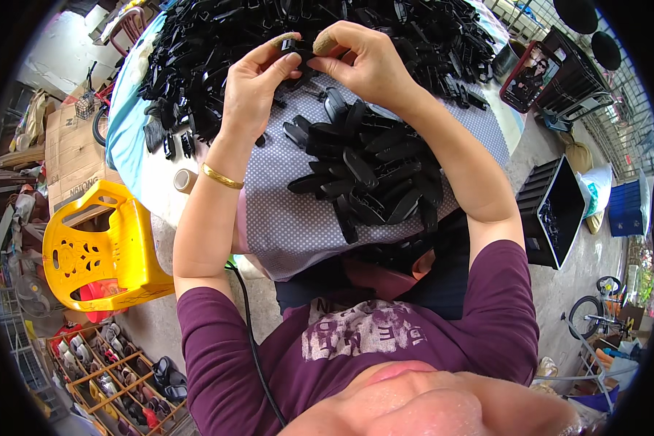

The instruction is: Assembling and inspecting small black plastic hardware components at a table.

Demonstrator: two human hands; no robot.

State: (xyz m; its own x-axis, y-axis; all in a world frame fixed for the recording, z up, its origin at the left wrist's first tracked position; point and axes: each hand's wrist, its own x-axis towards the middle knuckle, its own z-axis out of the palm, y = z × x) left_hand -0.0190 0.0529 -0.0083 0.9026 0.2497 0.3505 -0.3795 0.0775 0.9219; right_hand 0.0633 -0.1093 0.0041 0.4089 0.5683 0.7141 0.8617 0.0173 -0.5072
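Black plastic clip piece is sitting at the upper centre of the frame, and you are pinching it from both sides: your left hand is gripping it between thumb and forefinger, while your right hand is pressing in with thumb and forefinger from the other side, the remaining fingers curled loosely. You are working above the dotted cloth covering the table, with a small pile of finished black pieces lying just below your hands and a far larger heap of black parts spreading across the top of the frame. Since the piece is small and you are holding it only at your fingertips, it is likely to slip or spring out if you are squeezing unevenly, and it would then be dropping into the look-alike parts underneath. A yellow plastic stool is standing at the left, well apart from the work.
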